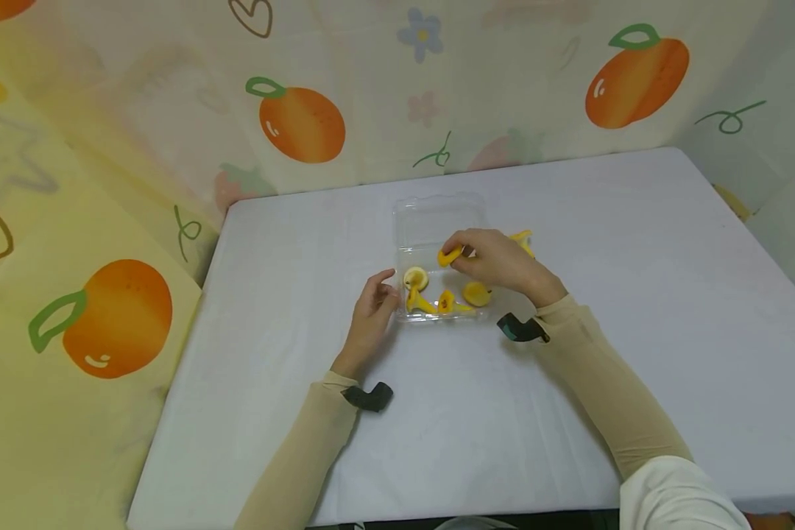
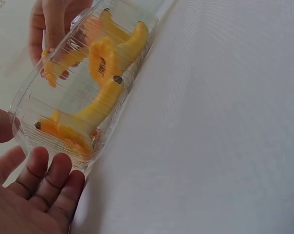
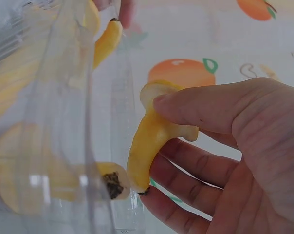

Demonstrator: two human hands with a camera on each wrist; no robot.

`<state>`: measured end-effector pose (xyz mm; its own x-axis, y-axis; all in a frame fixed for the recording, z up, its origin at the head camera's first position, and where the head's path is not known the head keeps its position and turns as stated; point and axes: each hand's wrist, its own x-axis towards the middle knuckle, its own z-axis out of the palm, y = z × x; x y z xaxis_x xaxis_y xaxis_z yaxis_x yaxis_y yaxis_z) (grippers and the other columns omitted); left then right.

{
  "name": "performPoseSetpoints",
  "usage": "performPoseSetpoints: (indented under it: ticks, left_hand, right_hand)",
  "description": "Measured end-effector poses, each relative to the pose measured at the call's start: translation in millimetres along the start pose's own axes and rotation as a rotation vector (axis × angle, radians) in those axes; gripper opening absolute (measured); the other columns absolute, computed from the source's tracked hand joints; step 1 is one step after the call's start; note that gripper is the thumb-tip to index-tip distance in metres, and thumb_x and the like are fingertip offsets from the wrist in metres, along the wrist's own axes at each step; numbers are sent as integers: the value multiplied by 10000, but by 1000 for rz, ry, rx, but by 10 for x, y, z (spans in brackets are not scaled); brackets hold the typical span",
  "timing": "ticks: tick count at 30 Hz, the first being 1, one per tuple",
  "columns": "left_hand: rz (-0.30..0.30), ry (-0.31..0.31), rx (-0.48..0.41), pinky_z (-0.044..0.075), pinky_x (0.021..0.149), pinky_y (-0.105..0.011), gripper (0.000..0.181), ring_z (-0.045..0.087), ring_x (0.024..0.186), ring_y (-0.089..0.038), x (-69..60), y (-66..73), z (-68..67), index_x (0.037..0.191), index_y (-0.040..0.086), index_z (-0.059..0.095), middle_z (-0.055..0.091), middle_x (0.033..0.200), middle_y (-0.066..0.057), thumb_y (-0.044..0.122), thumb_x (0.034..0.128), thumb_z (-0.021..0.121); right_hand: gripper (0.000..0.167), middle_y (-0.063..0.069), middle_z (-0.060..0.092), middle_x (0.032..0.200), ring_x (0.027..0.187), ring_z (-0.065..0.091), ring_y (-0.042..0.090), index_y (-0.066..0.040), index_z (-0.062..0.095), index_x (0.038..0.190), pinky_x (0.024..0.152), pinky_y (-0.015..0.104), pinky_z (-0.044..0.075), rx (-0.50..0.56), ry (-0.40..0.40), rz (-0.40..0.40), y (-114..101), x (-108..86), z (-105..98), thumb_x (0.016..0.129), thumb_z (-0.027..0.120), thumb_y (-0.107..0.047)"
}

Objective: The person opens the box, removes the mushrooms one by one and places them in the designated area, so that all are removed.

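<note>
A clear plastic clamshell box (image 1: 407, 319) stands on the table with its lid raised at the back. Inside lie several yellow mushrooms (image 1: 477, 294) with flared caps and dark stem ends. My right hand (image 1: 497, 258) pinches another yellow mushroom (image 3: 149, 141) between thumb and fingers, over the right part of the box. Its curved stem points down in the right wrist view. At the box's left side is my left hand (image 1: 371, 313), its fingertips resting by the outer wall, fingers loosely bent. The left wrist view shows these fingers (image 2: 52, 175) beside the box corner.
Another yellow mushroom (image 1: 523, 237) lies on the white-covered table (image 1: 636, 331) right of the box, partly hidden behind the right hand. Behind the table hangs a fruit-patterned cloth (image 1: 371, 88). The raised lid (image 1: 440, 221) stands behind the mushrooms.
</note>
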<state>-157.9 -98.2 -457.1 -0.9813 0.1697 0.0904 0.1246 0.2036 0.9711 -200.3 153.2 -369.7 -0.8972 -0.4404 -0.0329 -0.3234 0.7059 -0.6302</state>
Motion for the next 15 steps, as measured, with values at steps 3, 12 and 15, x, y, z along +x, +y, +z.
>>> performPoseSetpoints:
  ticks: [3, 12, 15]
  left_hand:
    - [17, 31, -33, 421, 691, -165, 401, 524, 782, -73, -15, -4, -5, 1392, -4, 542, 591, 933, -99, 4, 991, 552]
    - [14, 11, -109, 436, 635, -185, 333, 529, 697, -74, -40, -23, -25, 1295, 17, 622, 572, 779, 46, -15, 966, 577]
    - [-18, -11, -141, 504, 697, -190, 325, 566, 708, -74, -37, -23, -36, 1295, 15, 623, 585, 759, 50, 11, 976, 561]
  right_hand:
    - [244, 28, 702, 1213, 1084, 621, 240, -139, 679, 1208, 917, 406, 543, 2, 4, 0, 9, -3, -15, 970, 622, -134]
    - [242, 49, 700, 1214, 1079, 627, 249, -129, 677, 1207, 899, 413, 545, 8, 21, -6, 31, -22, -67, 969, 632, -135]
    - [248, 56, 696, 1218, 1083, 625, 257, -123, 673, 1215, 906, 420, 545, 9, 25, -6, 30, -33, -83, 972, 629, -135]
